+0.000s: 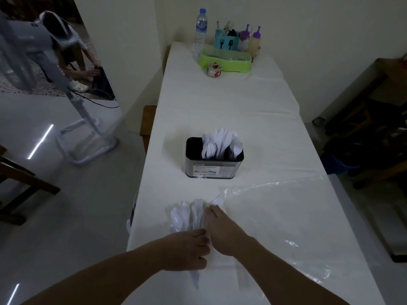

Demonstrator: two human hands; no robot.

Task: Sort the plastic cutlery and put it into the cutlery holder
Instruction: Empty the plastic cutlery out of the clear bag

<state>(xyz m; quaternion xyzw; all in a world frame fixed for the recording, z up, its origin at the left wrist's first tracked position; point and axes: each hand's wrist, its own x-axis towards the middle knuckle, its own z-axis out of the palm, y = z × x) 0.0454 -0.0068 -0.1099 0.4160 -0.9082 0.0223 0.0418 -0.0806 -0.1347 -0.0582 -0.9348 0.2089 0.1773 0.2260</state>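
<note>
A bunch of white plastic cutlery [184,215] lies on the white table near the front edge, forks and spoons fanned out away from me. My left hand [187,249] grips the handles of this bunch, whose ends stick out below the fist. My right hand [222,232] lies on the right side of the bunch, fingers stretched along the pieces; whether it pinches one I cannot tell. One fork [217,200] points out past its fingertips. The black and metal cutlery holder [213,168] stands further back at the middle, with white spoons, knives and forks upright in it.
Clear plastic sheeting [286,216] covers the table's right front part. At the far end stand a water bottle [200,29], a green tray [226,60], a teal utensil pot [226,41] and squeeze bottles [253,40]. A person crouches at far left [66,47]. Dark furniture stands on the right.
</note>
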